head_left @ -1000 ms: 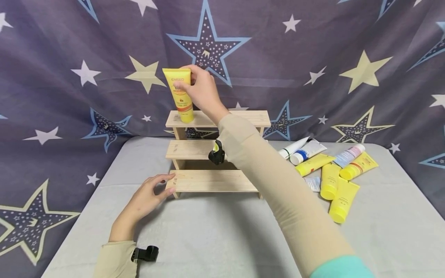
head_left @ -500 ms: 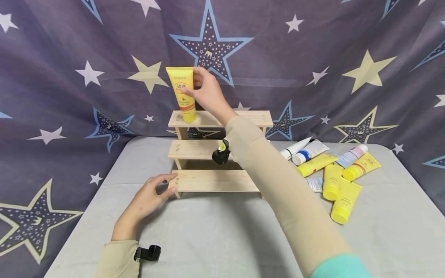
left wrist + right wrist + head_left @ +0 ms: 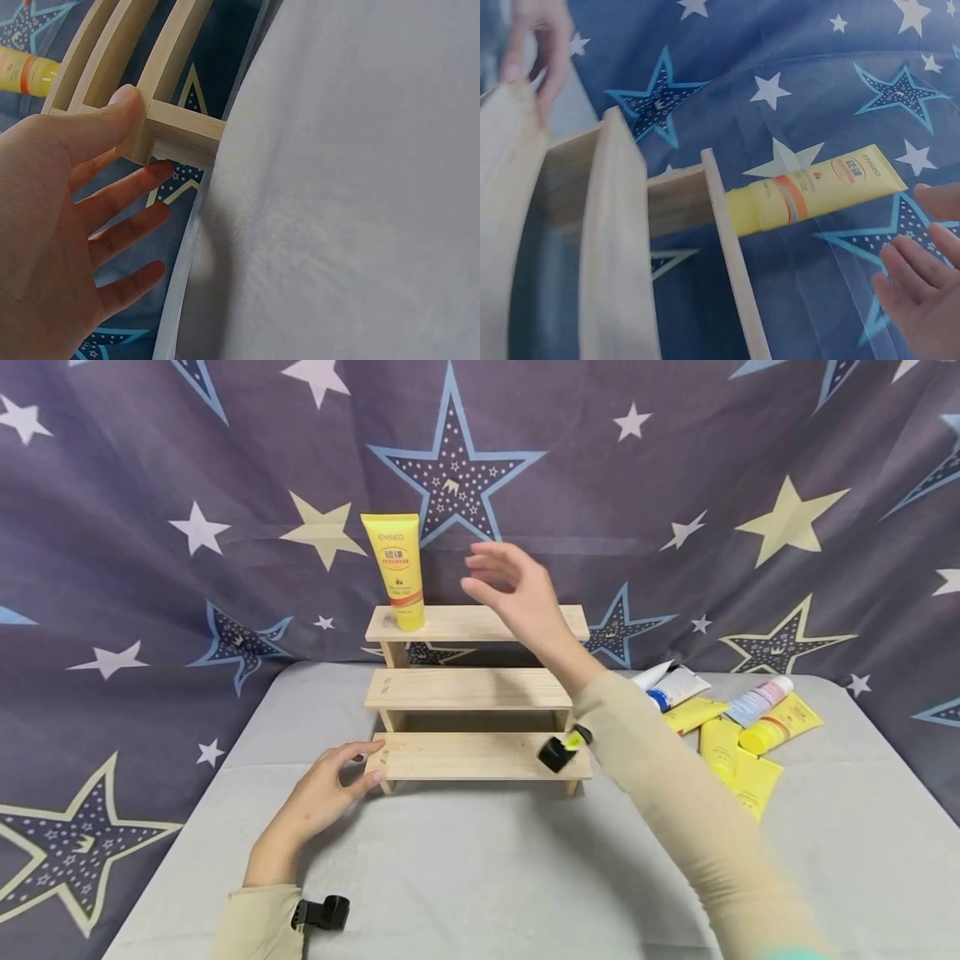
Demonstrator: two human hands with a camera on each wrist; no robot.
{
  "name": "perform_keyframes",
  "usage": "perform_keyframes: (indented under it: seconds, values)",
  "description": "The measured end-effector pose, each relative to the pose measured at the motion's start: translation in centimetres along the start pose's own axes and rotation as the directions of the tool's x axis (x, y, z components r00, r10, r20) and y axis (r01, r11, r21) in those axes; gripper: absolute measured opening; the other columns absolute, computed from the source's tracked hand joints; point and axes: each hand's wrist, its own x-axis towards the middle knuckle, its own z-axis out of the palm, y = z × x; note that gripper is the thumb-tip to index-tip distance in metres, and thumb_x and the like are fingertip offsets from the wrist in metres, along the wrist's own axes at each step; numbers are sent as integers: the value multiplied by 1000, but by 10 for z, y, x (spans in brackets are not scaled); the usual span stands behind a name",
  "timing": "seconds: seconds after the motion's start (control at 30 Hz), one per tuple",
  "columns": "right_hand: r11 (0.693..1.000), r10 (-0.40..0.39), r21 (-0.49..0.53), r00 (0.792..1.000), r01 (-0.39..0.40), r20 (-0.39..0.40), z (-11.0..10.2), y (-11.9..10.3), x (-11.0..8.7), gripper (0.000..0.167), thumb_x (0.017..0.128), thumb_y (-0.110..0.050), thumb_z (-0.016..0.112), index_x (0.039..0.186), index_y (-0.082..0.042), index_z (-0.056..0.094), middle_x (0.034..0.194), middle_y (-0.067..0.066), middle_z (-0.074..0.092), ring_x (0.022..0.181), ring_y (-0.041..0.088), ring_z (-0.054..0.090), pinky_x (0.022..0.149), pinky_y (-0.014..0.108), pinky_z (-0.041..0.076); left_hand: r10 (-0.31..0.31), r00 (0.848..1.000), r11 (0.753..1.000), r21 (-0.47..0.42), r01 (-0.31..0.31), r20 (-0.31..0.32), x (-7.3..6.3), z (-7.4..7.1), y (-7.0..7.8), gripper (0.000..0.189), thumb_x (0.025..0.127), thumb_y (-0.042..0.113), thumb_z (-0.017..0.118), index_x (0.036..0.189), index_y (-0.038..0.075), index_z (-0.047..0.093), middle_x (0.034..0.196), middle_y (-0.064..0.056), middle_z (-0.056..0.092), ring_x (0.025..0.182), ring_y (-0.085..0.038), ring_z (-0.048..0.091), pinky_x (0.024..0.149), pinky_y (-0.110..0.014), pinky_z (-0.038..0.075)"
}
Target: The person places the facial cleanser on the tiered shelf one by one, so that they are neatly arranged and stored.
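A yellow squeeze tube (image 3: 396, 564) stands upright on its cap at the left end of the top tier of a three-tier wooden display shelf (image 3: 480, 687). My right hand (image 3: 525, 597) is in the air to the right of the tube, apart from it, fingers loosely bent and holding nothing. The right wrist view shows a gap between that hand (image 3: 926, 277) and the tube (image 3: 817, 187). My left hand (image 3: 318, 793) grips the left end of the bottom tier between thumb and index finger. In the left wrist view its other fingers (image 3: 131, 232) extend away from the wood.
Several tubes lie in a loose pile on the grey cloth-covered table (image 3: 450, 860), right of the shelf; among them are a yellow tube (image 3: 783, 724) and a pink-and-blue tube (image 3: 759, 700). My right forearm partly covers the pile. A star-patterned curtain (image 3: 585, 468) hangs behind.
My right hand has let go of the yellow tube and moved right and slightly down. The tube stays standing on the top tier. My left hand keeps its grip on the shelf.
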Motion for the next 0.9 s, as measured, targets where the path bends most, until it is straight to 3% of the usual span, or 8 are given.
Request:
perform_keyframes:
  seconds: [0.17, 0.5, 0.8, 0.9]
  values:
    - [998, -58, -3, 998, 58, -23, -32, 5, -33, 40, 92, -7, 71, 129, -1, 60, 122, 13, 67, 112, 22, 63, 96, 35, 50, 1, 1000, 1000, 0, -1, 1, 0, 1, -1, 55, 94, 42, 66, 140, 15, 57, 136, -19, 56, 125, -41, 49, 104, -62, 34]
    - [999, -11, -44, 997, 8, -78, -104, 7, -98, 33, 94, -7, 69, 127, -8, 64, 122, 7, 68, 112, 15, 63, 95, 23, 48, 10, 1000, 1000, -7, -10, -7, 0, 1, -2, 53, 95, 40, 66, 140, 14, 57, 137, -18, 56, 124, -39, 50, 105, -62, 34]
    - [999, 14, -44, 993, -19, -121, -159, 15, -153, 35, 93, 5, 64, 128, 4, 60, 119, 2, 69, 111, 12, 63, 93, 17, 47, 24, 1000, 1000, -14, -25, -11, -1, 1, -3, 52, 95, 39, 66, 139, 13, 57, 138, -17, 56, 125, -39, 50, 106, -61, 33]
    - [992, 35, -114, 990, -51, -140, -176, 20, -170, 37, 93, 8, 63, 129, 4, 59, 119, 1, 69, 109, 10, 63, 91, 14, 47, 22, 1000, 1000, -13, -22, -8, 0, 1, -3, 53, 95, 40, 66, 140, 14, 57, 137, -17, 56, 124, -38, 50, 106, -61, 33]
